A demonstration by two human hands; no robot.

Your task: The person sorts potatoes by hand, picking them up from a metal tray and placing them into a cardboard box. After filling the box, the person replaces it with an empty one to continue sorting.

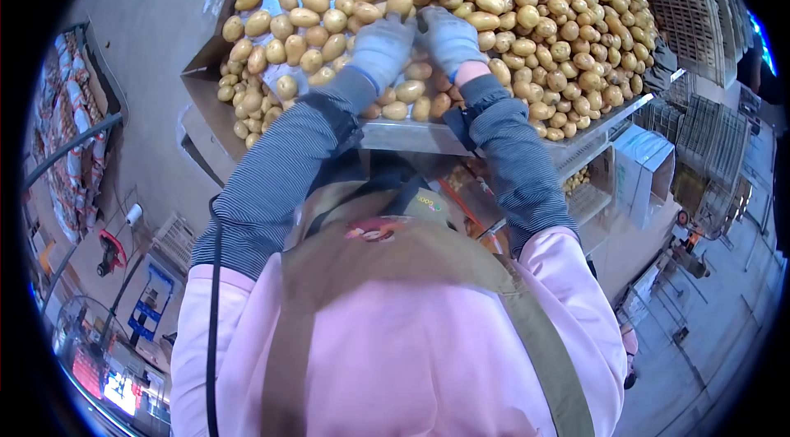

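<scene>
- a big metal table [403, 137] fills the top of the view. it has low walls at the left and along the near edge.
- a huge heap of potatoes [535, 17] covers the table from side to side. they are small, yellow-brown and packed close together.
- a brown apron [387, 272] hangs down the person's front, over a pink top.
- dark crates [687, 9] are stacked at the far right, just beside the table.
- two striped sleeves [271, 182] cover the arms from the elbows to the wrists. both arms reach forward over the near edge of the table.
- a white box [646, 169] sits low on the right, under the table's corner.
- the left hand [380, 48] wears a grey glove. it lies on the potatoes near the front middle of the heap, fingers bent down into them. i cannot tell if it is gripping one.
- the right hand [448, 38] wears a grey glove too. it rests on the potatoes just beside the left hand, almost touching it, fingers curled down. i cannot tell if it has one in its grip.
</scene>
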